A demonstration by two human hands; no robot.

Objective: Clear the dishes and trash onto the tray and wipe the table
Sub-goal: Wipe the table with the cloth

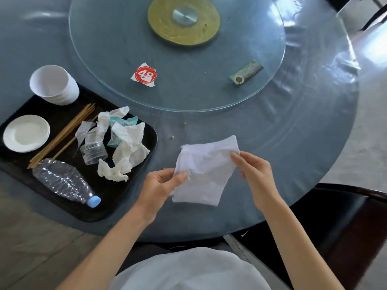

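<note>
A white cloth (206, 174) is held above the near side of the grey round table (272, 185). My left hand (161, 185) pinches its lower left edge and my right hand (255, 174) pinches its right edge. To the left, a black tray (117, 189) carries stacked white bowls (54, 84), a small white plate (26, 132), chopsticks (69, 128), crumpled tissues and wrappers (127, 147), a clear plastic cup (93, 152) and a crushed water bottle (65, 181).
A glass turntable (209, 93) fills the table's middle, with a torn red "48" label (145, 75) and a green packet (246, 73) on it. Small crumbs (172, 137) lie on the table beyond the cloth. A dark chair (345, 216) stands at the right.
</note>
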